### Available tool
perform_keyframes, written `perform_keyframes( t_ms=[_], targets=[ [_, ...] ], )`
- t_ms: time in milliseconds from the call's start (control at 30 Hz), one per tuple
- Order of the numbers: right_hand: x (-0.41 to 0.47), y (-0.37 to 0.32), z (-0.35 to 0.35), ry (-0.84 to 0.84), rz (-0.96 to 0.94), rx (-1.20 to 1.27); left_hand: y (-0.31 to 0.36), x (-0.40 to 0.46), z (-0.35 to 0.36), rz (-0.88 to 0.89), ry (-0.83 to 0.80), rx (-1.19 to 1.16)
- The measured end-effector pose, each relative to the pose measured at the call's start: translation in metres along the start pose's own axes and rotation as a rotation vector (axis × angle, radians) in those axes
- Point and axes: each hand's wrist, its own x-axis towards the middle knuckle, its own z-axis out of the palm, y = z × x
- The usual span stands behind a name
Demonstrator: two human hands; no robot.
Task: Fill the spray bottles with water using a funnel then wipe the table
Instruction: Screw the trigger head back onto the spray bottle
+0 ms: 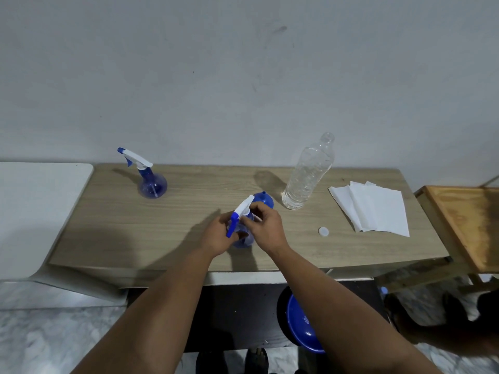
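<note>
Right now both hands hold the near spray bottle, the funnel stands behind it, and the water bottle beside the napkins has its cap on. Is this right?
Not quite. The head view shows the water bottle open, and its white cap lies on the table. The rest holds: left hand and right hand hold the near spray bottle, funnel behind it, napkins beside.

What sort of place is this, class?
Probably a plain room at home, not a workshop: a wood-look table against a bare wall, marble-look floor, and a blue basin under the table.
</note>
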Motion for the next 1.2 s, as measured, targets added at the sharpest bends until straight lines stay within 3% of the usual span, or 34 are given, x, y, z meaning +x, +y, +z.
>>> perform_keyframes(
  t_ms=[200,400,533,633,800,1067,1200],
  targets=[
    [0.007,-0.004,-0.003,-0.007,0.003,-0.095,-0.004,-0.001,-0.002,-0.07,-0.06,-0.087],
    [-0.004,-0.007,0.006,0.108,0.027,-0.051,-0.008,-0.011,0.006,-0.084,-0.049,-0.201],
    [-0.014,-0.008,0.021,0.186,0.056,-0.08,-0.008,-0.021,0.014,-0.147,-0.075,-0.15],
    [-0.018,-0.011,0.023,0.074,0.023,-0.061,-0.009,-0.024,0.008,-0.223,-0.184,-0.127],
    [-0.026,-0.008,0.021,-0.175,-0.086,-0.031,-0.013,-0.029,0.003,-0.134,-0.337,0.022],
    [-0.027,-0.004,0.009,-0.005,-0.077,0.029,-0.018,-0.057,0.014,-0.147,-0.18,0.119],
    [-0.028,0.0,0.001,-0.038,-0.055,0.054,-0.012,-0.065,0.014,-0.205,-0.051,0.15]
  ],
)
